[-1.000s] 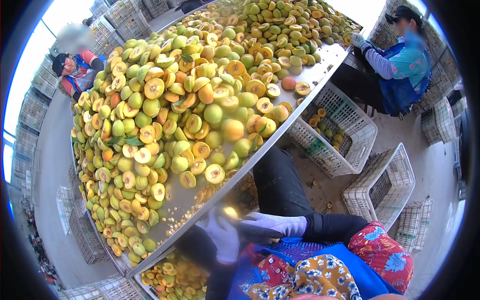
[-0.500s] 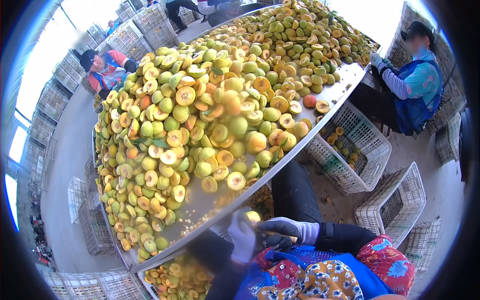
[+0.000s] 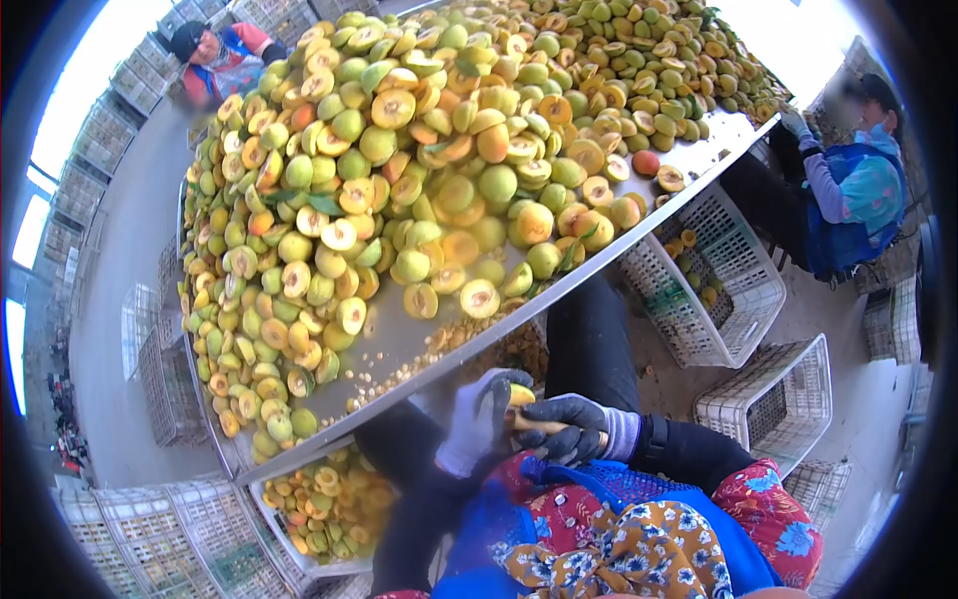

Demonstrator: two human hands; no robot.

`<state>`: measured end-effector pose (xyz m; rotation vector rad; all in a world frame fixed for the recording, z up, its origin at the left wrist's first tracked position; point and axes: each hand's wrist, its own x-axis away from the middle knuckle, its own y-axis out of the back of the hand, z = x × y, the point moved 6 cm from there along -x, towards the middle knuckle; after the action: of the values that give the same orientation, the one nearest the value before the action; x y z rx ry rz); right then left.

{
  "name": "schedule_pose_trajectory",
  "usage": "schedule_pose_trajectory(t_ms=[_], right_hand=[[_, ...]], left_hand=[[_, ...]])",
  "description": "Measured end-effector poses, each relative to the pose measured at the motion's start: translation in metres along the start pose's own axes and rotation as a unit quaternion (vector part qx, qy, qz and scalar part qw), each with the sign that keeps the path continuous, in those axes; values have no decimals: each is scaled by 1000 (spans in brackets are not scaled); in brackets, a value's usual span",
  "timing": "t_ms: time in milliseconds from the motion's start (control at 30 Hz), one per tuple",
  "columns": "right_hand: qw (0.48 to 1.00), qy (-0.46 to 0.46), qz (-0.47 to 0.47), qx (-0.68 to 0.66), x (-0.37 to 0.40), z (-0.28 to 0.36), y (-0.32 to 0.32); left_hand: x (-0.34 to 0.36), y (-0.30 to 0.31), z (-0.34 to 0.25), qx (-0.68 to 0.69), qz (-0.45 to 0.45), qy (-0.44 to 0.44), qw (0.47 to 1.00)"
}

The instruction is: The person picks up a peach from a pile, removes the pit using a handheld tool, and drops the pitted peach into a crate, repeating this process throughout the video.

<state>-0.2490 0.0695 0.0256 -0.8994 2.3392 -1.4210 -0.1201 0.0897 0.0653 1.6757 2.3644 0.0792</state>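
At the bottom centre, below the table edge, my two gloved hands meet. My left hand (image 3: 479,421), in a pale grey glove, is wrapped round one side of a yellow-green fruit piece (image 3: 521,395). From the other side my right hand (image 3: 569,427), in a dark-palmed glove, closes on a slim tan handle (image 3: 534,422) held against the fruit; any blade is hidden. Just beyond lies the metal table (image 3: 394,339), heaped with halved and whole yellow-green fruit (image 3: 344,235), with small pits scattered near its edge.
A crate of halves (image 3: 329,504) stands under the table at lower left. Two plastic crates (image 3: 743,290) (image 3: 813,389) are on the floor at right. One co-worker (image 3: 853,190) sits at the right, another (image 3: 225,60) at the upper left. Crate stacks line the left side.
The view has shifted slightly, so the table and fruit appear a little higher. Both hands stay together at the fruit, which now shows more yellow-green skin between them.
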Motion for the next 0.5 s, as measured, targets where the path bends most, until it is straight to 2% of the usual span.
schedule_pose_trajectory(t_ms=[67, 167, 200, 233, 267, 300, 333, 367, 400, 433, 500], right_hand=[[999, -10, 37, -27, -2, -1, -1], [997, 17, 81, -9, -11, 2, 3], [995, 37, 96, 17, -14, 4, 3], [994, 49, 92, 28, -19, 6, 2], [993, 63, 89, 41, -24, 9, -3], [992, 79, 87, 54, -27, 12, -9], [990, 85, 95, 62, -26, 15, -16], [988, 92, 103, 70, -25, 18, -23], [984, 113, 112, 78, -23, 25, -25], [982, 129, 112, 82, -21, 34, -27], [984, 158, 39, 72, -18, 54, -16]], left_hand=[[10, -1, 18, 122, -64, 102, 985], [22, -7, 39, 145, -183, 47, 971], [22, -5, 37, 130, -221, 58, 965], [22, -5, 42, 196, -270, 87, 939], [24, -1, 54, 176, -311, 89, 930], [27, 9, 49, 64, -353, 95, 929], [30, 19, 42, -48, -394, 112, 911], [42, 39, 49, 37, -456, 191, 869], [53, 56, 50, 128, -523, 252, 804], [70, 84, 51, -8, -539, 241, 807], [102, 129, 29, -236, -475, 252, 809]])
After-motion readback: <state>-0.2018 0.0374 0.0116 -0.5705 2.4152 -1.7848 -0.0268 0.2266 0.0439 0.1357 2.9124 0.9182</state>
